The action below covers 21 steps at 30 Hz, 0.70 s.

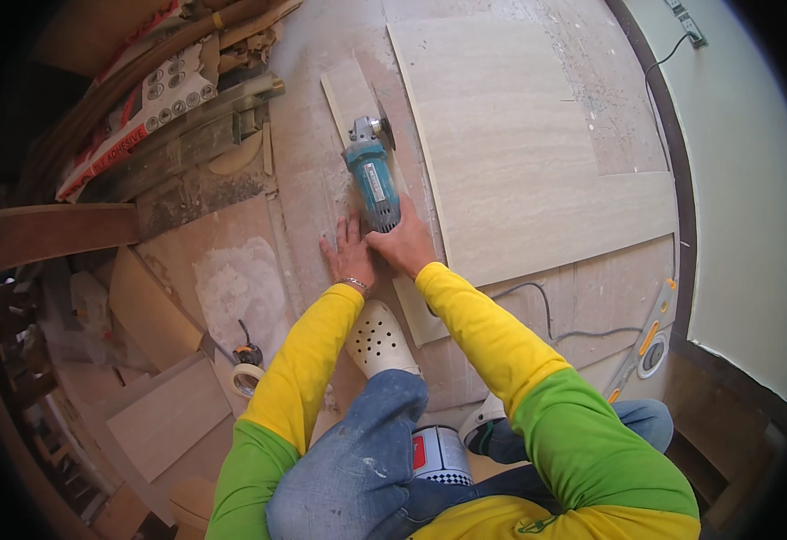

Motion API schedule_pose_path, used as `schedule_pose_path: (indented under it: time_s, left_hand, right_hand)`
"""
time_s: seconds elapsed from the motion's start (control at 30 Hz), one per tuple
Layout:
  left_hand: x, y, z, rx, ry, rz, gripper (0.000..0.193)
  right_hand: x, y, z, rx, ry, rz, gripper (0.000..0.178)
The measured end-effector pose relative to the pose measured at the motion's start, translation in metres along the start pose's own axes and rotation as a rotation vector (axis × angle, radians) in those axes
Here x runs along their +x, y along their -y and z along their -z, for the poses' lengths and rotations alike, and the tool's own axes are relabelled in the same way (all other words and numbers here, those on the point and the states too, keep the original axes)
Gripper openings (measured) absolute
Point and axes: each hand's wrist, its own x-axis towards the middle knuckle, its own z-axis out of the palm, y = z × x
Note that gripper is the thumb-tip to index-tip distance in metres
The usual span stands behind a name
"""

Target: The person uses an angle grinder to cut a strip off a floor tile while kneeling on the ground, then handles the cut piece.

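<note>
The right hand (404, 245) was closed around the dark rear end of the teal angle grinder with a grey metal head (374, 180), which lay at 11 o'clock from this hand; some of the fingers were hidden. The thin dark disc (389, 135) showed nearly edge-on, so I could not tell whether it touched the long beige tile strip (348, 93). At 9 o'clock, the left hand (350, 259) was open, palm down, its fingers spread. At 2 o'clock lay the large beige notched tile (529, 144). At 4 o'clock, the thin grey cable (592, 333) was partly hidden by the yellow sleeve (493, 319).
</note>
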Motion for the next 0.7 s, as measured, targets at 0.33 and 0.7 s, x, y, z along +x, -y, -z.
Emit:
schedule_pose_path:
  time_s: [0.33,0.7]
  left_hand:
    - [0.003,0.003,-0.009,0.052,-0.052,0.002,0.063]
    - [0.004,0.003,-0.009,0.076,-0.046,-0.001,0.064]
  right_hand:
    - [-0.022,-0.008,0.001,-0.044,0.030,-0.083,0.086]
    - [-0.028,-0.012,0.004,-0.026,0.037,-0.080,0.089]
